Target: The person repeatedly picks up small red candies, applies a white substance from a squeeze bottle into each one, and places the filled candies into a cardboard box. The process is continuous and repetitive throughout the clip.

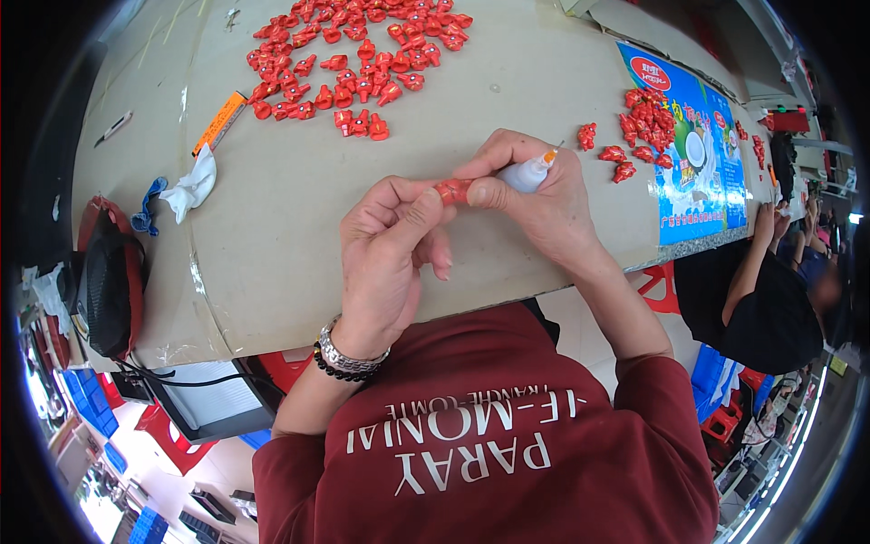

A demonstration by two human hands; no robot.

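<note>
Between left grip (382,238) and right grip (544,210), piece (452,191)

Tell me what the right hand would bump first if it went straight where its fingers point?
The right hand would first meet the small red piece at its fingertips, then probably the left hand; depth is unclear.

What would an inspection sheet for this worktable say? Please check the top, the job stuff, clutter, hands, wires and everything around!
Surface: tan table, clear tape strips at left.
Job's things: red piece between both hands; loose red pieces beyond; smaller red heap partly on blue printed sheet.
Clutter: orange box, white tissue, blue cloth, at left.
Hands: left hand and right hand pinch the piece; the right also holds a white bottle.
Cables: black cable, near left corner.
Surroundings: red stools; co-worker at right.
</note>
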